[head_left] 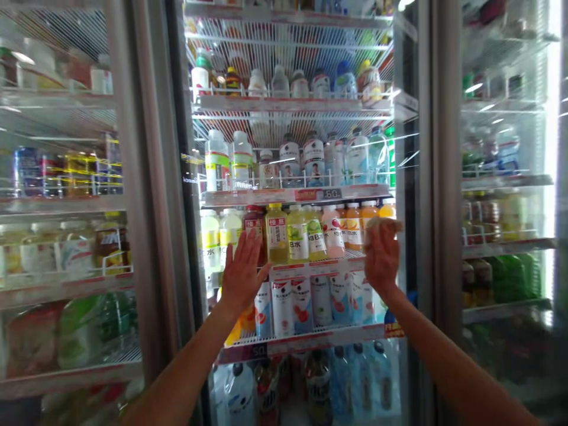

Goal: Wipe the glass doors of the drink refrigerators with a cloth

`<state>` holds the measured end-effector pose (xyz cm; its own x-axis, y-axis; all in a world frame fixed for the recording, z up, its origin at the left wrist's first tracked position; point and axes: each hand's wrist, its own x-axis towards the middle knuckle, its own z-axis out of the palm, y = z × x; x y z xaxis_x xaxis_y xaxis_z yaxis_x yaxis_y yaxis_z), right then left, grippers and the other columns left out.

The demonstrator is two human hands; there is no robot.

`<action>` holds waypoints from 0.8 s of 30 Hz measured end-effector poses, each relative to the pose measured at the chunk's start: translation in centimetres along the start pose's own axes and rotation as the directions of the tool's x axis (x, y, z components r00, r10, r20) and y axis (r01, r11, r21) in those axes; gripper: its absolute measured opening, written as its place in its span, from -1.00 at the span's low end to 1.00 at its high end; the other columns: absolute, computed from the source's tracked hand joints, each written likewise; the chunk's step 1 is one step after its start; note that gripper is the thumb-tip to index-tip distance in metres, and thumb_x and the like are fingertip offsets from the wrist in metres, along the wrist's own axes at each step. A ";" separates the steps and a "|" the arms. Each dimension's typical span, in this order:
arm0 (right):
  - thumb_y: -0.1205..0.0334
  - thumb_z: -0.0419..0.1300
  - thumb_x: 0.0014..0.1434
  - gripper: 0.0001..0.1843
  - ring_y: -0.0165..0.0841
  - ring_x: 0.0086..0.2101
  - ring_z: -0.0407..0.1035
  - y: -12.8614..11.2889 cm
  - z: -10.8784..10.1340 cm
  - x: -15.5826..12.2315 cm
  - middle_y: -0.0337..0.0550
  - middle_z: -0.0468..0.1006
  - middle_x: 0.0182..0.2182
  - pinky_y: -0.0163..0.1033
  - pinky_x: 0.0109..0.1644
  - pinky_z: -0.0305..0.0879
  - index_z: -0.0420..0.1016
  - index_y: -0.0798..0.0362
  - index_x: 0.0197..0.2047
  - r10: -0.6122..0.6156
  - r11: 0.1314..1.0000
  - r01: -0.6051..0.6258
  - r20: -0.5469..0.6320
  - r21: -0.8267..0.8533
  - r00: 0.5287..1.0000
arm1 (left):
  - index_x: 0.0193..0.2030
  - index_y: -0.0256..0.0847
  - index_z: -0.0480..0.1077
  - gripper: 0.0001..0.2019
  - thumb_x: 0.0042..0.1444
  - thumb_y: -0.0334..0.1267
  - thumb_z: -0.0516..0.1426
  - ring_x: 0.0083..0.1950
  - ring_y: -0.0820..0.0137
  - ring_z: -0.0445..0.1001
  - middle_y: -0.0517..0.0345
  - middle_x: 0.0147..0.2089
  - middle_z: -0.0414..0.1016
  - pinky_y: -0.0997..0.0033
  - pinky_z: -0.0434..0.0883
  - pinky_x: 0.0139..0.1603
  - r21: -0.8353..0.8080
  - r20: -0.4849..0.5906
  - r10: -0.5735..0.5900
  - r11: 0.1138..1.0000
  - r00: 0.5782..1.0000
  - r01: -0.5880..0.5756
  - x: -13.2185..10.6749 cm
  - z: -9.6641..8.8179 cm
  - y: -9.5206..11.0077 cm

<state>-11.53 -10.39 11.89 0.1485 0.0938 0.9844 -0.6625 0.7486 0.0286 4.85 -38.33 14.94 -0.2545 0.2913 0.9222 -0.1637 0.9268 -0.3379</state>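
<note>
My left hand (pixel 242 272) is raised with fingers stretched out and thumb apart, holding nothing. It is in front of a dark red bottle (pixel 254 225) and a yellow bottle (pixel 277 234); whether it touches the glass I cannot tell. Higher and to the right, my right hand (pixel 382 263) holds a crumpled beige cloth (pixel 384 226) against what looks like the glass door (pixel 350 154) of a drinks fridge. Orange-capped juice bottles (pixel 354 228) stand behind the cloth, partly covered by it.
Metal door frames (pixel 153 177) run upright on both sides. Behind them, several shelves carry bottles and cartons (pixel 282 307). Clear bottles (pixel 361 378) stand at the bottom. Further fridge sections with cans (pixel 29 171) and green bottles (pixel 515 278) flank the middle one.
</note>
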 end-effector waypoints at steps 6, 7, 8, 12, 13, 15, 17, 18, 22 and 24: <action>0.35 -0.06 0.24 -0.33 -0.19 0.30 -0.11 -0.4 -0.7 -1.2 -0.12 0.00 0.33 0.07 0.28 0.05 -0.18 -0.10 0.37 -0.173 0.983 0.162 0.159 0.080 0.972 | 0.38 -0.21 -0.29 -0.31 0.22 -0.14 -0.01 0.43 0.28 -0.23 -0.09 0.37 -0.01 0.04 -0.17 0.38 -0.022 -0.068 -0.047 0.999 0.997 0.046 -0.2 0.6 0.6; 0.36 -0.06 0.25 -0.32 -0.22 0.30 -0.10 -0.6 -0.8 -1.4 -0.15 0.02 0.33 0.04 0.29 0.05 -0.19 -0.14 0.37 -0.244 0.968 0.225 0.210 0.109 0.947 | 0.38 -0.20 -0.28 -0.32 0.22 -0.15 -0.01 0.43 0.28 -0.23 -0.08 0.37 -0.01 0.05 -0.16 0.38 -0.021 -0.073 -0.050 0.999 0.996 0.049 -0.4 0.7 0.7; 0.36 -0.06 0.25 -0.32 -0.23 0.30 -0.09 -0.4 -1.0 -1.6 -0.17 0.04 0.32 0.03 0.29 0.05 -0.19 -0.15 0.37 -0.253 0.966 0.235 0.216 0.108 0.943 | 0.38 -0.20 -0.27 -0.32 0.22 -0.16 -0.01 0.43 0.29 -0.23 -0.08 0.37 -0.01 0.07 -0.16 0.38 -0.019 -0.076 -0.051 0.999 0.996 0.050 -0.7 0.7 0.9; 0.38 -0.09 0.26 -0.34 -0.16 0.31 -0.16 1.3 -1.3 -1.9 -0.06 -0.06 0.34 0.18 0.28 -0.01 -0.19 -0.06 0.37 0.110 0.993 -0.112 -0.057 -0.033 0.992 | 0.38 -0.22 -0.27 -0.31 0.22 -0.14 -0.01 0.43 0.28 -0.27 -0.10 0.39 -0.05 0.09 -0.17 0.38 -0.015 -0.071 -0.050 0.999 0.996 0.049 -2.4 0.8 1.9; 0.38 -0.09 0.26 -0.34 -0.15 0.32 -0.18 1.1 -1.3 -2.2 -0.06 -0.10 0.35 0.20 0.28 -0.02 -0.20 -0.05 0.37 0.150 0.988 -0.153 -0.079 -0.032 0.986 | 0.38 -0.22 -0.28 -0.30 0.21 -0.12 0.00 0.43 0.27 -0.28 -0.11 0.39 -0.06 0.07 -0.18 0.38 -0.017 -0.071 -0.053 0.998 0.996 0.052 -2.8 0.8 2.3; 0.37 -0.07 0.25 -0.33 -0.16 0.32 -0.20 -0.3 -1.4 -3.2 -0.09 -0.11 0.36 0.16 0.30 -0.02 -0.22 -0.07 0.37 0.071 0.997 -0.071 0.022 0.027 0.997 | 0.38 -0.23 -0.30 -0.27 0.20 -0.09 0.01 0.43 0.24 -0.30 -0.13 0.39 -0.08 0.02 -0.20 0.38 -0.020 -0.067 -0.067 0.998 0.995 0.066 -3.7 0.9 3.1; 0.35 -0.05 0.25 -0.32 -0.21 0.31 -0.15 -1.7 -1.8 -4.6 -0.14 -0.05 0.35 0.08 0.31 0.00 -0.20 -0.12 0.37 -0.125 0.987 0.102 0.194 0.123 0.973 | 0.38 -0.23 -0.31 -0.26 0.20 -0.09 0.01 0.43 0.23 -0.30 -0.15 0.39 -0.08 -0.01 -0.21 0.37 -0.023 -0.044 -0.064 0.998 0.997 0.064 -4.5 0.9 3.9; 0.34 -0.04 0.25 -0.32 -0.23 0.31 -0.12 -1.8 -2.1 -5.3 -0.16 -0.01 0.34 0.05 0.31 0.01 -0.18 -0.15 0.37 -0.190 0.976 0.155 0.248 0.152 0.950 | 0.38 -0.23 -0.31 -0.26 0.20 -0.10 0.01 0.43 0.23 -0.29 -0.15 0.39 -0.07 -0.02 -0.21 0.37 -0.027 -0.029 -0.054 0.998 0.998 0.054 -4.9 1.0 4.3; 0.35 -0.08 0.27 -0.35 -0.19 0.30 -0.12 0.9 -3.0 -6.6 -0.07 -0.01 0.33 0.14 0.29 0.01 -0.18 -0.11 0.37 0.042 0.999 -0.041 0.117 -0.006 0.992 | 0.38 -0.23 -0.30 -0.28 0.21 -0.16 0.02 0.43 0.25 -0.27 -0.14 0.38 -0.05 0.00 -0.20 0.37 -0.040 0.004 -0.019 0.999 1.000 0.020 -6.2 1.1 5.1; 0.35 -0.10 0.27 -0.35 -0.14 0.31 -0.16 1.7 -3.1 -6.9 -0.03 -0.07 0.35 0.20 0.28 0.00 -0.22 -0.06 0.38 0.183 0.981 -0.183 0.004 -0.063 0.983 | 0.38 -0.25 -0.30 -0.27 0.20 -0.16 0.03 0.43 0.24 -0.28 -0.15 0.38 -0.05 -0.01 -0.21 0.37 -0.044 -0.006 -0.044 0.998 0.999 0.044 -6.6 1.3 5.6</action>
<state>-11.38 -7.71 4.57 0.0218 0.2272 0.9736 -0.6310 0.7585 -0.1628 4.36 -35.39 6.74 -0.2417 0.2516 0.9372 -0.1325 0.9482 -0.2887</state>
